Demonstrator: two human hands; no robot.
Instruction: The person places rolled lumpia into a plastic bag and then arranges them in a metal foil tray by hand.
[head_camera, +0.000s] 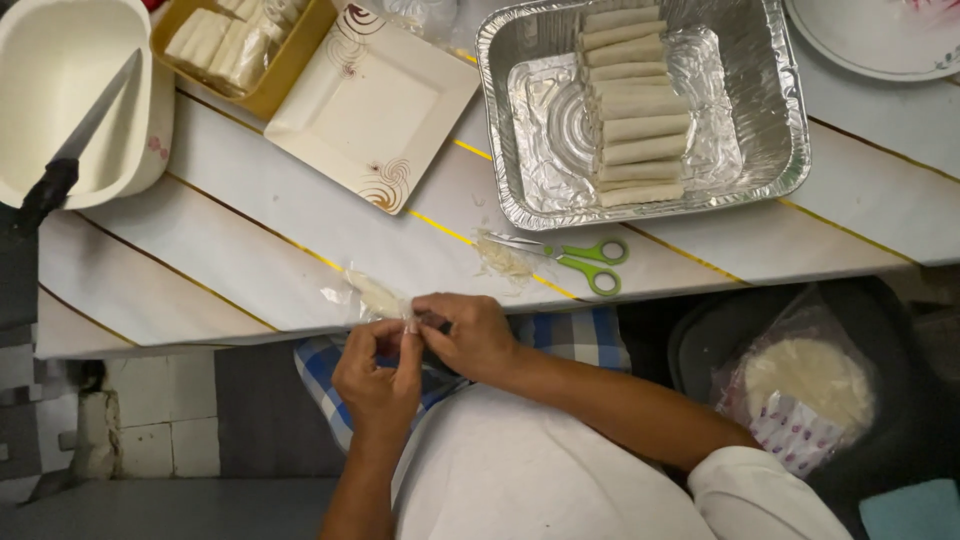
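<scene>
My left hand (378, 375) and my right hand (468, 335) meet at the table's near edge. Together they pinch a small clear plastic wrapper (375, 295) with something pale inside; its free end lies on the tabletop. Fingertips of both hands close on the wrapper's near end. Just beyond, green-handled scissors (585, 262) lie shut beside a little heap of pale shreds (500, 258). Behind them stands a foil tray (520, 190) holding a row of several pale rolled wraps (632, 105).
A square cream plate (375, 105), a yellow tray of wrapped pale pieces (235, 45) and a white tub (60, 90) with a black-handled knife (75, 140) sit at the back left. A round plate (880, 40) is far right. A bag of round flat wrappers (805, 385) rests lower right.
</scene>
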